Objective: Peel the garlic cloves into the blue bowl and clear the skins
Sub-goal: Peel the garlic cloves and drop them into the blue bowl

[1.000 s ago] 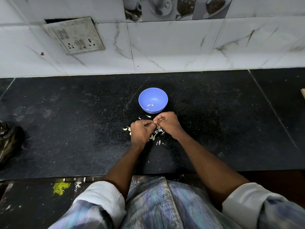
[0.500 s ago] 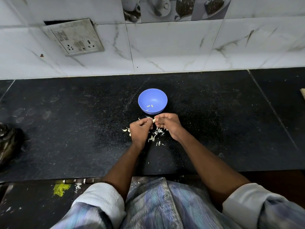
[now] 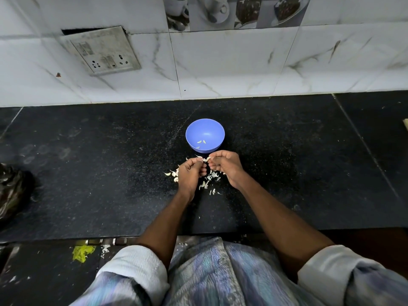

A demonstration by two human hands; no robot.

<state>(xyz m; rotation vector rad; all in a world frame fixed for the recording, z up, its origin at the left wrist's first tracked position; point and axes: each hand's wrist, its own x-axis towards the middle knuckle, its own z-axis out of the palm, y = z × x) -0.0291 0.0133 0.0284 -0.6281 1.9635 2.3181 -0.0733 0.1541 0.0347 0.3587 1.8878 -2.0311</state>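
A small blue bowl (image 3: 213, 129) stands on the black counter and holds a few pale peeled cloves (image 3: 201, 141). Just in front of it my left hand (image 3: 190, 175) and my right hand (image 3: 226, 167) meet, fingertips pinched together on one garlic clove (image 3: 206, 159). White skins (image 3: 209, 180) lie scattered on the counter under and between the hands. More pale garlic pieces (image 3: 173, 174) lie to the left of my left hand; I cannot tell whether they are skins or cloves.
The black granite counter (image 3: 88, 173) ends at a tiled wall with a switch plate (image 3: 103, 51). A dark crumpled bag (image 3: 13, 191) sits at the far left edge. A yellow scrap (image 3: 82, 252) lies below the counter's front edge.
Both hands have shifted slightly away from me towards the bowl, and the fingertips have worked at the clove between them. The bowl has not moved.
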